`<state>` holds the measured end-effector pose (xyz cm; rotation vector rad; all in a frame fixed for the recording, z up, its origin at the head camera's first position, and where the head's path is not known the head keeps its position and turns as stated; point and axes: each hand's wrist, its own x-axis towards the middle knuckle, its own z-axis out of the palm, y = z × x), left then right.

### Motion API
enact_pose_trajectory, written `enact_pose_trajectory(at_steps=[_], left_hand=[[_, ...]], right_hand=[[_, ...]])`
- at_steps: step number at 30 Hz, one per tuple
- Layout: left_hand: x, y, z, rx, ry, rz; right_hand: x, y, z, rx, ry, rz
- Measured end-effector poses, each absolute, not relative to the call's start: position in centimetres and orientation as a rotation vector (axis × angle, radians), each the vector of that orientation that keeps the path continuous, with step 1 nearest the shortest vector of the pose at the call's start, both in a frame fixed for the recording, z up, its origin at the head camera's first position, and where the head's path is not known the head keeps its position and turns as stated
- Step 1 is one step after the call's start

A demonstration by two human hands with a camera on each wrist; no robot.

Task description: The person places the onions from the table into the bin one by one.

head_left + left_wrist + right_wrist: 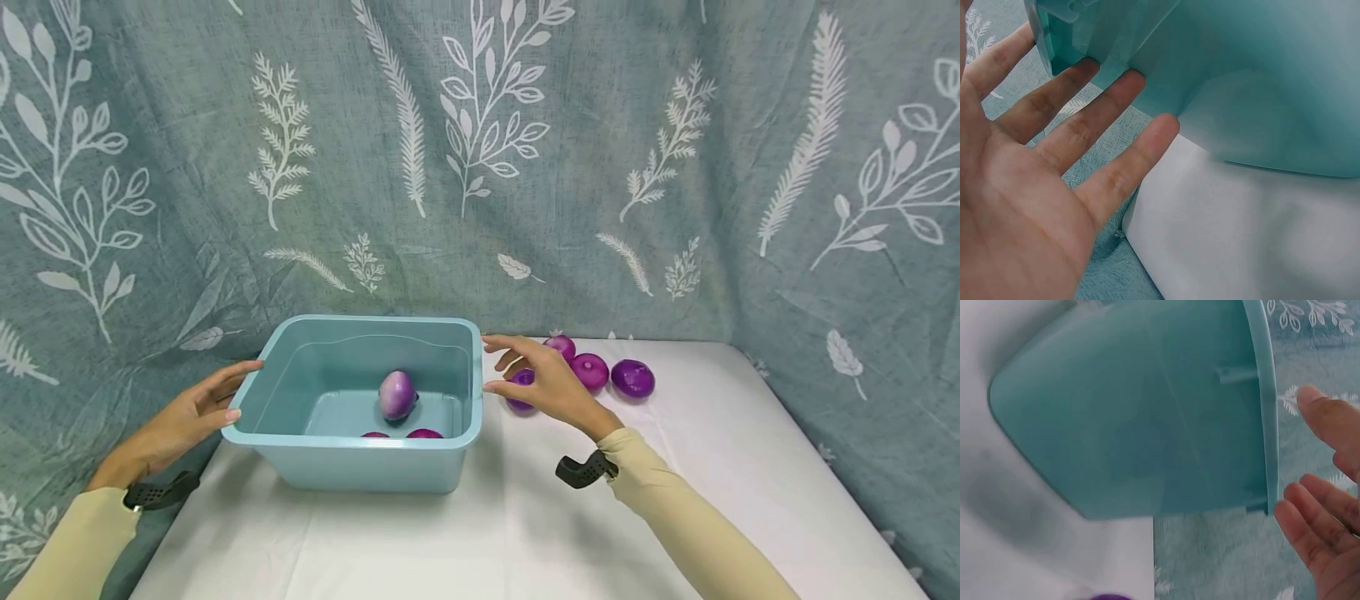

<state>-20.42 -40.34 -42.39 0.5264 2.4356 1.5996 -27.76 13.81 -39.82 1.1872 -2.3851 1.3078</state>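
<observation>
A light blue plastic bin [360, 467] stands on the white-covered table. Inside it lies a purple onion [397, 395], with the tops of two more purple rounds [425, 433] just showing above the front rim. At the bin's left end is my left hand [174, 421], fingers extended against the outer side below the rim; the left wrist view shows the fingertips [1163, 128] at the wall. My right hand [546, 379] is at the right rim, thumb and fingers spread apart. Whether it touches the rim I cannot tell; in the right wrist view its thumb [1313, 400] lies beyond the edge.
Several purple onions lie right of the bin, behind and beside my right hand, the outermost onion [632, 379] being the darkest. A blue-green leaf-patterned cloth [480, 275] hangs behind the table [420, 542] and along its sides.
</observation>
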Motion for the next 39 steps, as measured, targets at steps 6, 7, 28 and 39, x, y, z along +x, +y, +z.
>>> enact_pose_trajectory(at_steps=[6,7,28,39], left_hand=[[-20.2,-40.3,-42.5,0.519,2.467,1.568],[-20.2,-40.3,-42.4,0.514,2.471,1.571],[-20.4,-40.3,-42.3,0.552,2.464,1.553],[-20.2,-40.3,-42.2,0.562,2.479,1.534]], right_hand=[[-28.7,16.2,-40.8,1.07,-2.433,1.216],[-28.9,16.7,-40.9,1.041,-2.447,1.217],[-32.2,27.8,-45.0,0.613,-2.613,0.898],[-33.0,32.3,-47.3,0.539,-2.595,0.84]])
